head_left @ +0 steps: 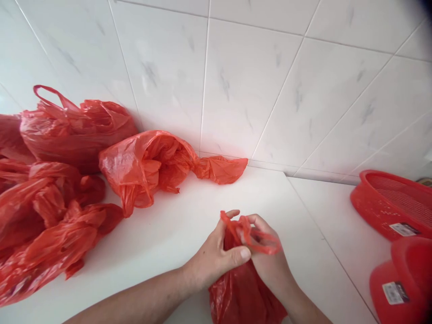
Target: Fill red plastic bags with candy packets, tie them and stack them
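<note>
A red plastic bag (243,292) hangs upright below my hands at the front edge of the view, its top gathered between them. My left hand (216,256) is wrapped round the left side of the gathered top, thumb across the front. On the right side, my right hand (270,252) is closed on the same bag's top, with a loop of the handle lying over its fingers. The right fingertips are partly hidden behind the red plastic. What the bag contains cannot be seen.
Several red bags (77,130) are heaped at the left on the white surface (162,238). Another crumpled red bag (145,166) lies against the tiled wall (243,81). Two red plastic containers with labels, a mesh basket (374,202) and a smooth one (384,279), stand at the right.
</note>
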The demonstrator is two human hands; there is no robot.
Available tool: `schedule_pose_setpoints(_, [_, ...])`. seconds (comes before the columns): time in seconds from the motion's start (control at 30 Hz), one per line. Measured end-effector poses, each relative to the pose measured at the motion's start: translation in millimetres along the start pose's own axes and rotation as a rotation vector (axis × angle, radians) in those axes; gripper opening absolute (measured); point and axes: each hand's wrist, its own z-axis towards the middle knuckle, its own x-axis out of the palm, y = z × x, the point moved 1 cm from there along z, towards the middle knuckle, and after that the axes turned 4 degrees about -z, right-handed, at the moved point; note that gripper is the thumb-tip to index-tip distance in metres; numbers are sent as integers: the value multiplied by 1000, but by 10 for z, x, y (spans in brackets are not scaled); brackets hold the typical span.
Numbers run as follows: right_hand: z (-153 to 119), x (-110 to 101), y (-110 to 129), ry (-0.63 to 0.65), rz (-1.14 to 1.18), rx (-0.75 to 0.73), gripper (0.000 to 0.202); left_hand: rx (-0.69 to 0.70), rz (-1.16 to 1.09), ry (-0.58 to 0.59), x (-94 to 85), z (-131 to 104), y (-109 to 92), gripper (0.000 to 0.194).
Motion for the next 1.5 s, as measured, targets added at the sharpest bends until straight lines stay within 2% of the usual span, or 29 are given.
schedule_pose_setpoints(0.07, [-22, -3, 5, 89, -31, -52, 19, -56, 17, -33, -17, 18, 14, 51])
schedule_pose_setpoints(0.1, [-28, -10, -1, 153, 24, -69, 22, -78, 2, -28, -18, 32, 8, 44])
schedule_pose_setpoints(0.2, [-19, -51, -45, 341, 381, -61, 41, -105, -126, 22, -11, 74, -36, 45])
schedule_pose_setpoints(0.27, [3, -76, -77, 393, 557, -25, 51, -96, -211, -33, -20, 96, -62, 38])
schedule_pose_setpoints(0.33, [25, -86, -93, 363, 546, -25, 49, -83, -254, -119, -39, 111, -72, 28])
schedule_pose_setpoints(0.43, [44, -62, -83, 283, 338, -81, 27, -42, -237, -167, -57, 106, -66, 24])
schedule_pose_setpoints(0.53, [62, -21, -89, 139, 168, -89, 34, 30, -104, -202, -56, 54, -46, 19])
schedule_pose_setpoints(0.6, [79, -3, -120, 22, 106, -60, 29, 100, 56, -216, -44, 0, -27, 16])
schedule_pose_setpoints(0.63, [87, 0, -138, -13, 88, -48, 26, 144, 153, -188, -34, -28, -18, 14])
schedule_pose_setpoints(0.73, [100, -19, -165, -59, 62, -65, 18, 266, 434, -3, -8, -85, 8, 12])
schedule_pose_setpoints(0.8, [97, -52, -149, -14, 106, -64, 16, 328, 540, 39, -21, -92, 14, 15])
schedule_pose_setpoints(0.9, [101, -120, -108, 181, 336, -8, 20, 434, 620, -29, -88, -71, -5, 21])
schedule_pose_setpoints(0.97, [142, -194, -113, 254, 542, 14, 25, 533, 680, -89, -141, -65, -27, 30])
schedule_pose_setpoints(1.0, [182, -244, -136, 232, 614, 8, 27, 588, 710, -118, -162, -71, -37, 35])
schedule_pose_setpoints(1.07, [293, -368, -226, 59, 553, -31, 27, 676, 760, -142, -172, -102, -52, 40])
schedule_pose_setpoints(1.17, [466, -565, -407, -272, 197, -86, 26, 683, 751, -40, -85, -179, -68, 20])
schedule_pose_setpoints(1.2, [509, -617, -459, -351, 99, -95, 25, 661, 755, 31, -32, -207, -76, 11])
schedule_pose_setpoints(1.27, [561, -687, -526, -464, -19, -125, 22, 662, 828, 226, 89, -258, -100, 17])
schedule_pose_setpoints(1.33, [578, -701, -542, -526, -133, -179, 21, 717, 964, 457, 195, -302, -121, 29])
schedule_pose_setpoints(1.4, [581, -669, -533, -524, -224, -234, 20, 783, 1060, 591, 252, -332, -128, 38])
schedule_pose_setpoints(1.47, [581, -624, -526, -489, -278, -264, 22, 821, 1113, 599, 263, -349, -117, 37])
schedule_pose_setpoints(1.5, [580, -608, -528, -475, -289, -264, 26, 829, 1138, 556, 256, -353, -107, 33])
